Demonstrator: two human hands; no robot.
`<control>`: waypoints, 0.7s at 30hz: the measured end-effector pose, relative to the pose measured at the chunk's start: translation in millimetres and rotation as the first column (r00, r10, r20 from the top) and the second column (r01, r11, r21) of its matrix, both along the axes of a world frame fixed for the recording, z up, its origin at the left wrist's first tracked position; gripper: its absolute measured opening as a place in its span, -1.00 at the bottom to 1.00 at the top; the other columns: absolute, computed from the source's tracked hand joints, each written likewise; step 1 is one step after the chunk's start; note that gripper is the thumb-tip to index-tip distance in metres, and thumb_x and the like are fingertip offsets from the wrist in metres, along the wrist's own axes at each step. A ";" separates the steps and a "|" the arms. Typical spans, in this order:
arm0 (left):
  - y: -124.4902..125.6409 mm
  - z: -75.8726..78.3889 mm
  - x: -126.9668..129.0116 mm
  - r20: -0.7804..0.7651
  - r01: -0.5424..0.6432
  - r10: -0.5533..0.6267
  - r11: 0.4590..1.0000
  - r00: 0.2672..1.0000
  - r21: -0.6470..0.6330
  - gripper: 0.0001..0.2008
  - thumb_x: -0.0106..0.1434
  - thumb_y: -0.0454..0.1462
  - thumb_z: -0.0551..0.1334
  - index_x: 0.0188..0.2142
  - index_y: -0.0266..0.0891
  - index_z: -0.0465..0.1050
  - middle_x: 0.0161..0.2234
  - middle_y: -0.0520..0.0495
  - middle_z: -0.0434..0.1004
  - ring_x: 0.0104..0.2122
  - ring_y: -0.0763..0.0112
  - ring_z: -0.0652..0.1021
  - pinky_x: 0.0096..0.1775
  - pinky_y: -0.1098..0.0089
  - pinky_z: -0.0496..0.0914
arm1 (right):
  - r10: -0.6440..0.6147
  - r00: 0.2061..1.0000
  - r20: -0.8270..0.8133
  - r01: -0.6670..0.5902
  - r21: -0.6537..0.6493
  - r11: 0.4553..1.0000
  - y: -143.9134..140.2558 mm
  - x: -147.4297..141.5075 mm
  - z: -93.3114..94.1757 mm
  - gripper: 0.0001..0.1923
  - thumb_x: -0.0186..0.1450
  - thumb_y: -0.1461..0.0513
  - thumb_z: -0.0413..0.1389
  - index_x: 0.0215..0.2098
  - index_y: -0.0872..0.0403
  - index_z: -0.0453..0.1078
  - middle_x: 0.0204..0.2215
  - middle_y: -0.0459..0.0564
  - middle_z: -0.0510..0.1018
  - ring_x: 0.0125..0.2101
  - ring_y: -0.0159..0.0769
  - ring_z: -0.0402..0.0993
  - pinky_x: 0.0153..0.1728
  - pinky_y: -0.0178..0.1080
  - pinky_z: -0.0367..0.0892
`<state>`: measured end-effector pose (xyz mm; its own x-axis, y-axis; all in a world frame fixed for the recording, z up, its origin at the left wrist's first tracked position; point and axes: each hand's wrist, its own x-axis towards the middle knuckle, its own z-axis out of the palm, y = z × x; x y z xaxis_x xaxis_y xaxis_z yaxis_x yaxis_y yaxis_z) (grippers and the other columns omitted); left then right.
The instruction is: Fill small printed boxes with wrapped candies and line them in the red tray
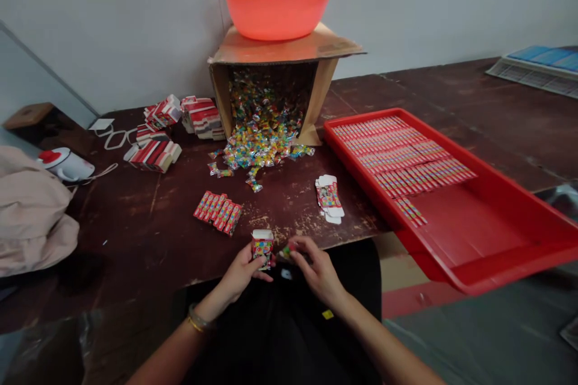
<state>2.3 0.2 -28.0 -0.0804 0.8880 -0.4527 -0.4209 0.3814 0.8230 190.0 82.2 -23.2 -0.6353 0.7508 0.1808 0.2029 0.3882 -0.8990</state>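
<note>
My left hand (241,274) holds a small open printed box (262,246) upright at the table's near edge. Just to its right, my right hand (316,271) pinches wrapped candies (288,249) beside the box's mouth. A row of filled small boxes (218,212) lies on the table ahead of my left hand. A short stack of flat unfolded boxes (329,197) lies ahead of my right hand. A heap of wrapped candies (261,141) spills from a tipped cardboard carton (280,51) farther back.
A red tray (487,216) with rows of filled boxes overhangs the table's right side. Stacks of flat boxes (158,132) sit at the back left. An orange basin (280,6) rests on the carton. A beige cloth (31,210) and a white tape dispenser (65,163) lie at the left.
</note>
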 end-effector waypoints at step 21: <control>-0.4 24.0 0.2 -0.024 0.048 -0.049 0.998 0.999 -0.030 -0.42 0.21 0.11 0.09 -0.15 -0.38 0.50 -0.32 -0.23 0.57 -0.36 0.25 0.53 -0.50 0.40 0.45 | -0.106 0.929 -0.354 -0.246 -0.806 0.539 4.1 -34.0 10.4 -0.68 0.16 0.10 0.26 -0.17 0.05 0.41 -0.42 -0.12 0.47 -0.56 -0.48 0.36 -0.42 -0.33 0.37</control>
